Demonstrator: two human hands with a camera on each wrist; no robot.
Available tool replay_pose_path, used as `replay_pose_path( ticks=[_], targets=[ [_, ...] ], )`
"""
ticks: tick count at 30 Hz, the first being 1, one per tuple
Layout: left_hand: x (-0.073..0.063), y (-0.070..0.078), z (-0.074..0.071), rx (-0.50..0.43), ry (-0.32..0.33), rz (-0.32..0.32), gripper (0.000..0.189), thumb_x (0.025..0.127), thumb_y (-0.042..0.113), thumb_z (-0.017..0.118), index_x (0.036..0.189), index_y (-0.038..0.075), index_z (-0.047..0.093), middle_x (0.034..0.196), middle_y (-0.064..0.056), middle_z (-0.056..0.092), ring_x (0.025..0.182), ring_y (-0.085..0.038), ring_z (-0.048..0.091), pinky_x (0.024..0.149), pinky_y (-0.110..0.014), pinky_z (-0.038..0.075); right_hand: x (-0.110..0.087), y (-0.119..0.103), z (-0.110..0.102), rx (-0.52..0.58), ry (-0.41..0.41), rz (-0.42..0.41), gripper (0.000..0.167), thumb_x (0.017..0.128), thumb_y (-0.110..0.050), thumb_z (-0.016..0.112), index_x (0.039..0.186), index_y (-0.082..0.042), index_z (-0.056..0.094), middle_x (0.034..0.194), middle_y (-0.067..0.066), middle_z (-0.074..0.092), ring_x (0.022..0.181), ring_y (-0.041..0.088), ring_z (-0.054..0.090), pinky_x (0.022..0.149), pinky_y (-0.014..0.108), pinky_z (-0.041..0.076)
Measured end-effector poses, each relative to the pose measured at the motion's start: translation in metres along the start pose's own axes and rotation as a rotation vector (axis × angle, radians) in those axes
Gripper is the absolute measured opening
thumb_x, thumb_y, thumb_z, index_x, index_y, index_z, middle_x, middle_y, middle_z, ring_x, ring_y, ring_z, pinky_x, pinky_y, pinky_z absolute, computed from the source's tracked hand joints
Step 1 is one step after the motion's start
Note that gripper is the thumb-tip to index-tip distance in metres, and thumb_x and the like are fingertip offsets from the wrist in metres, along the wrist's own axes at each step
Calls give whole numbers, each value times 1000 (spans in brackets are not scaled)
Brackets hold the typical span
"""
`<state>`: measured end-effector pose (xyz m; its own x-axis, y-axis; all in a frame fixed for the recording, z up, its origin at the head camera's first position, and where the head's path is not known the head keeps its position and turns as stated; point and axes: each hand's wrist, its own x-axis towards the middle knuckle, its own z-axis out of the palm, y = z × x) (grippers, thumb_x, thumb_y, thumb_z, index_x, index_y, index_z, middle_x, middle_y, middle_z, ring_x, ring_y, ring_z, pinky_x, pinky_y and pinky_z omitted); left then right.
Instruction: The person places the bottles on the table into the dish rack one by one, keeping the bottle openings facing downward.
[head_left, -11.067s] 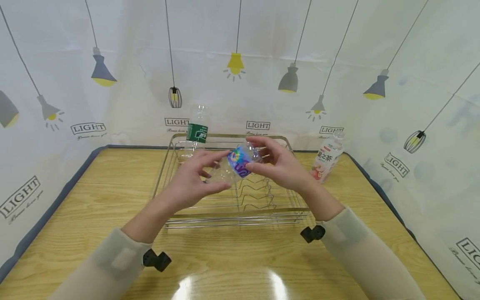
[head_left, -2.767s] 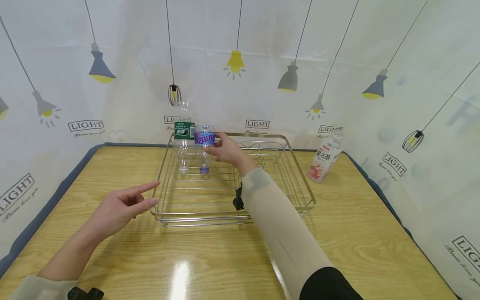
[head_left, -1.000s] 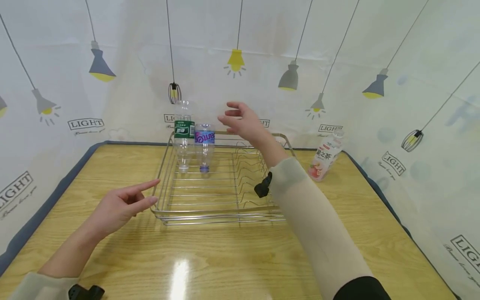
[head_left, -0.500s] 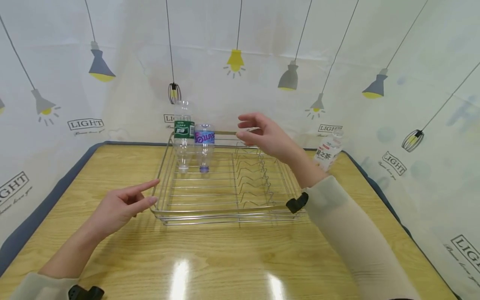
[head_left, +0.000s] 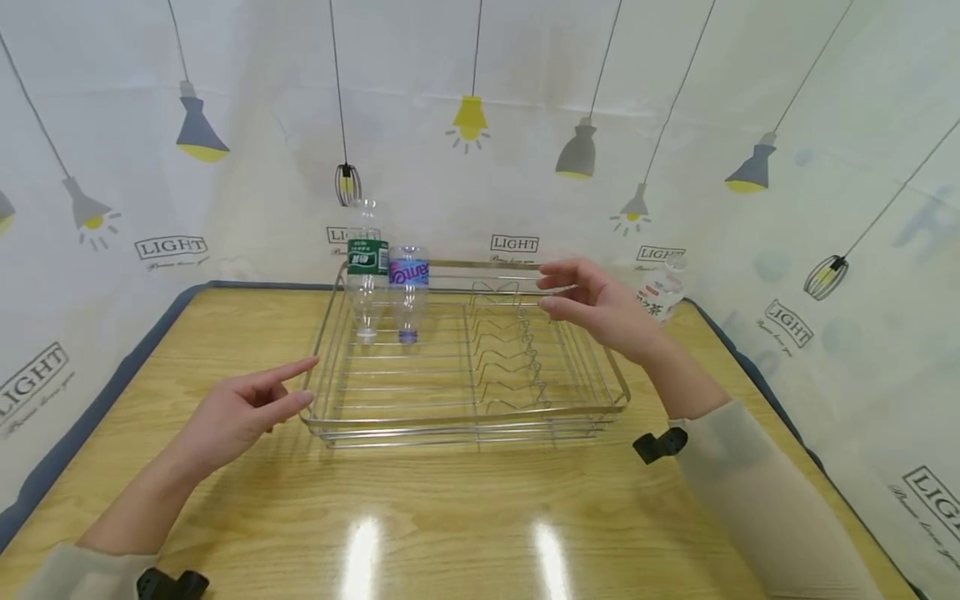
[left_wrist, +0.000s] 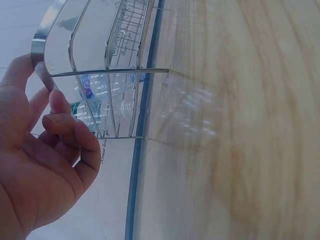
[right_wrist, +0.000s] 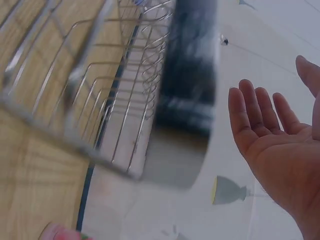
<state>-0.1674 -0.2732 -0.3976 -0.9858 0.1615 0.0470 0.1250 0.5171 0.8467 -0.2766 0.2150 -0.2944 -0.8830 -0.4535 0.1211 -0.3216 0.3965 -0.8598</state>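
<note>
My left hand [head_left: 238, 417] is at the left side of the metal wire dish rack [head_left: 450, 417], index finger and thumb extended. In the left wrist view its fingertips touch the rack's flat rim [left_wrist: 41, 45]. My right hand [head_left: 603, 308] hovers over the rack's right side with relaxed fingers, holding nothing. Two clear plastic bottles stand upside down in the rack's back left corner. One is tall with a green label [head_left: 367, 258]; beside it is a shorter Fanta bottle [head_left: 408, 273] with a purple cap. Right of the rack stands a peach fruit tea bottle [head_left: 660, 287], partly hidden by my right hand.
Wavy wire dividers [head_left: 510, 350] run along the right half of the rack. The wooden table [head_left: 450, 508] extends in front and to both sides. A white curtain [head_left: 420, 125] with printed lamps surrounds the back and sides.
Earlier both hands held the Fanta bottle; then the right hand set it upside down beside the green-labelled one. The right hand has since let go and moved right. The left hand stays at the rim.
</note>
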Motion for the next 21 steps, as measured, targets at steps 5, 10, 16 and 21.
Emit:
replay_pose_path(
  ticks=[5, 10, 16, 21],
  targets=[
    [-1, 1, -1, 0, -7, -5, 57, 109, 37, 71, 162, 22, 57, 85, 0, 60, 69, -18, 49, 58, -33, 43, -19, 21, -18, 61, 86, 6, 44, 109, -17, 71, 151, -11, 57, 141, 2, 65, 115, 11, 70, 82, 19, 60],
    [-1, 0, -2, 3, 1, -5, 57, 109, 37, 71, 162, 22, 57, 84, 1, 59, 69, -18, 49, 58, -32, 44, -38, 38, -43, 63, 180, -21, 37, 110, -19, 70, 146, -20, 61, 132, -6, 67, 108, 9, 72, 74, 17, 58],
    [-1, 0, -1, 1, 4, 6, 56, 110, 36, 70, 162, 21, 57, 83, 3, 60, 70, -18, 51, 58, -31, 44, -56, 61, -76, 141, 310, -28, 37, 108, -14, 71, 144, -16, 65, 127, -3, 70, 108, 8, 71, 92, 19, 60],
    [-1, 2, 0, 3, 4, 4, 56, 110, 36, 71, 162, 20, 58, 83, 3, 60, 70, -17, 50, 58, -31, 44, -67, 95, -102, 246, 438, -14, 38, 107, -13, 74, 143, -7, 65, 120, -2, 71, 105, 8, 71, 89, 18, 61]
  ],
)
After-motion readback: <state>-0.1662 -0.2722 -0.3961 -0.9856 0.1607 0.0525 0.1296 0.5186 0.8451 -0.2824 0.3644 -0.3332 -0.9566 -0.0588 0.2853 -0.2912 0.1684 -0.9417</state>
